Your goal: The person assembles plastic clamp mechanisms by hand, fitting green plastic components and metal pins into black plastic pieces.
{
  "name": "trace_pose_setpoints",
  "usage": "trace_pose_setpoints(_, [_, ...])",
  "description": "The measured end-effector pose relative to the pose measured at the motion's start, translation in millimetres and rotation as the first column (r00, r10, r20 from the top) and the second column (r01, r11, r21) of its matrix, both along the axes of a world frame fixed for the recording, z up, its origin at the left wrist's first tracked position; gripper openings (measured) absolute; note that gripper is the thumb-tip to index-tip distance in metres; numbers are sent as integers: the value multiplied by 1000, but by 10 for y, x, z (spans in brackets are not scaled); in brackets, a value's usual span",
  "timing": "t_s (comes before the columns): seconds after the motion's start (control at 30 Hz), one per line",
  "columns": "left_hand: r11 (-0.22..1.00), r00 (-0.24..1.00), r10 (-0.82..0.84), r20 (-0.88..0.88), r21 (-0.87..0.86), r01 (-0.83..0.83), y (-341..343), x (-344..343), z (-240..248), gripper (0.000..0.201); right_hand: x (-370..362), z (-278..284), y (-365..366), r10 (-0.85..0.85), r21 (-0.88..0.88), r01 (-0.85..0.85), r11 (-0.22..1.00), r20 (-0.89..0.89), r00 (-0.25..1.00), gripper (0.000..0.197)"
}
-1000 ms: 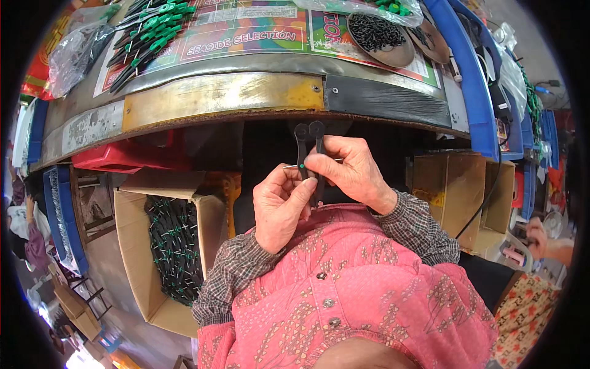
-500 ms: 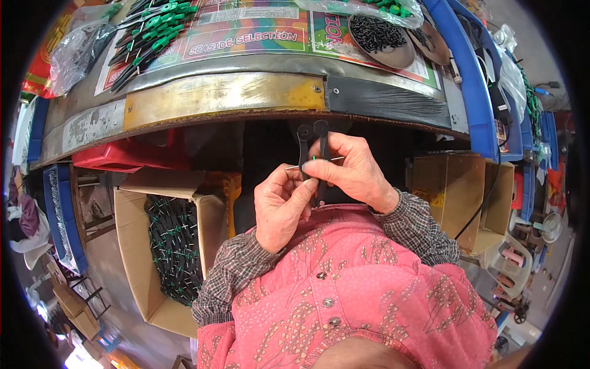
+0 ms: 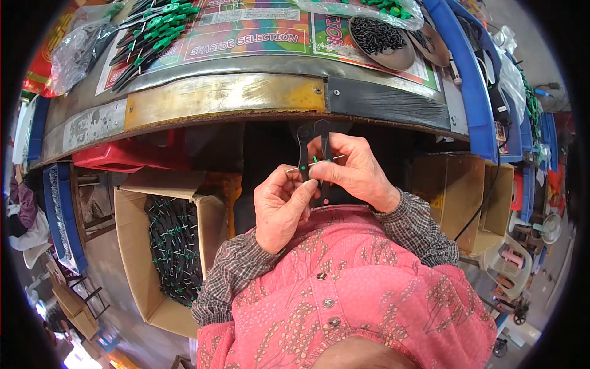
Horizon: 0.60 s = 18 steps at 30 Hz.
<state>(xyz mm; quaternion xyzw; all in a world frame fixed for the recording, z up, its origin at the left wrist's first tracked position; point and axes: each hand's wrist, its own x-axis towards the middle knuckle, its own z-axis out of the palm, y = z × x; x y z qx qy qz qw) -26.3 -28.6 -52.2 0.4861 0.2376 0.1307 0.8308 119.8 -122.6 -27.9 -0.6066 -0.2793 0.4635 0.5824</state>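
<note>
In front of the table edge, both hands meet at a black two-armed plastic tool with rounded upper ends. A thin pale rod crosses its two arms, with small green parts beside it. My left hand pinches the lower part of the left arm between thumb and fingers. My right hand is closed around the right arm, its thumb lying across the front just below the rod. Fingers hide parts of both arms.
A cardboard box of similar black-and-green pieces stands at left; another cardboard box is at right. On the table lie more black-and-green pieces and a dish of small black parts. Blue bins stand at right.
My right thumb has shifted slightly down and right, so the rod and green parts show more. The right arm of the tool has tilted a little. My left hand is nearly still.
</note>
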Motion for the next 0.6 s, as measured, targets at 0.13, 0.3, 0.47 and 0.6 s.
trace_pose_setpoints(0.13, [999,1000,4,-14,-34,-4,-5,6,40,8,-8,11,6,-32,37,36,999,-102,994,16])
trace_pose_setpoints(0.3, [999,1000,-1,3,-44,1,-8,16,56,8,21,-25,-33,6,-32,-6,999,-4,1000,16])
trace_pose_setpoints(0.47, [1000,1000,25,17,-13,-25,5,22,63,19,20,-35,-3,-45,55,45,998,-1,999,15])
trace_pose_setpoints(0.6, [998,1000,24,-9,52,-23,44,24,79,22,-1,-33,-8,-56,70,57,996,-20,998,14])
